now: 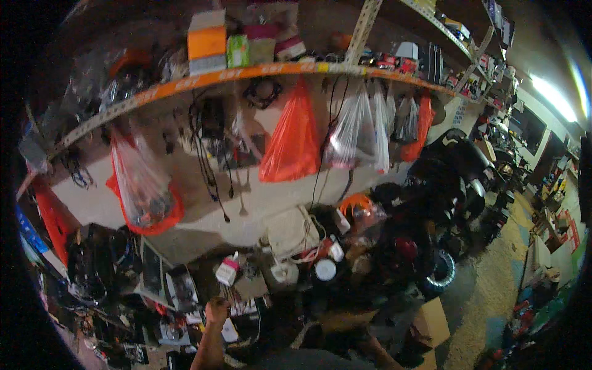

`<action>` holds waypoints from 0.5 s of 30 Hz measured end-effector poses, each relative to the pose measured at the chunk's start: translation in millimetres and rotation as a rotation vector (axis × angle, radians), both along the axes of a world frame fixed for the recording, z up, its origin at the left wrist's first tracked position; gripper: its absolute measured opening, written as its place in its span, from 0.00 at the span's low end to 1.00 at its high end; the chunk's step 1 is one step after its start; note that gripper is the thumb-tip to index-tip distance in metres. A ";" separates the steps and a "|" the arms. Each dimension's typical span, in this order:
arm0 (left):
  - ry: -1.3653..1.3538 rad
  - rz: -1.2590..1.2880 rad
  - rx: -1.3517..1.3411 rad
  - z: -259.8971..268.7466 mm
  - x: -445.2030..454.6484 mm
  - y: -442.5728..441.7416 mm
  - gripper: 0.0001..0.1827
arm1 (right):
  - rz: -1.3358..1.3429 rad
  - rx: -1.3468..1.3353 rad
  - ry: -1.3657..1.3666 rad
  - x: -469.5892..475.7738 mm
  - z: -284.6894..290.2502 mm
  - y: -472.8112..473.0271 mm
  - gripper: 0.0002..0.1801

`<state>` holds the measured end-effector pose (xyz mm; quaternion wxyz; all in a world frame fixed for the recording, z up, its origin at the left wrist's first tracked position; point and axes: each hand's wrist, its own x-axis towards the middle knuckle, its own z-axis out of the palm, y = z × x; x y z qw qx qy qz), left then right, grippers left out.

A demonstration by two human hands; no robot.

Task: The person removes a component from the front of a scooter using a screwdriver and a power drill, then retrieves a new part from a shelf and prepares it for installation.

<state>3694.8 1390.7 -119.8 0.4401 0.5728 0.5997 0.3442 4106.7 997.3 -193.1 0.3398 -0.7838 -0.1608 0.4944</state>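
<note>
My left hand (217,309) is raised over the cluttered bench, its fingers curled in. Whether anything is inside it cannot be made out. Beyond it stands a white bottle with a pink band (227,270), beside a cardboard piece (249,286). Just right of my left wrist lies a pale flat object (229,330). My right forearm (381,351) enters from the bottom, and its hand is lost in deep shadow. Near that arm, an open cardboard box (432,321) sits to the right. A round white lid (325,269) shows farther back.
An orange-edged metal shelf (222,74) spans the wall, with a red plastic bag (293,138) and clear bags (354,132) hanging below. Black cables (208,162) dangle there too. Motorcycles (462,157) line the right side beside a speckled floor (485,273).
</note>
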 end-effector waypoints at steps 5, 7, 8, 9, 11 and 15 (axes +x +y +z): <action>0.046 -0.235 0.558 161.8 127.4 78.0 0.13 | 0.004 0.104 0.015 60.1 27.7 73.5 0.18; -0.054 -0.232 0.477 240.7 178.5 97.5 0.13 | 0.021 0.162 -0.018 84.2 45.3 99.2 0.18; -0.089 -0.307 0.723 279.5 200.7 101.0 0.14 | 0.033 0.188 -0.034 95.9 54.6 111.9 0.18; -0.121 -0.353 0.895 318.0 218.7 102.9 0.14 | 0.049 0.218 -0.058 107.4 64.5 124.7 0.18; -0.060 -0.414 0.987 390.0 247.3 106.5 0.15 | 0.079 0.284 -0.107 129.7 84.9 148.4 0.18; 0.216 -0.206 1.422 491.7 286.3 118.7 0.17 | 0.158 0.415 -0.211 167.0 129.4 194.4 0.18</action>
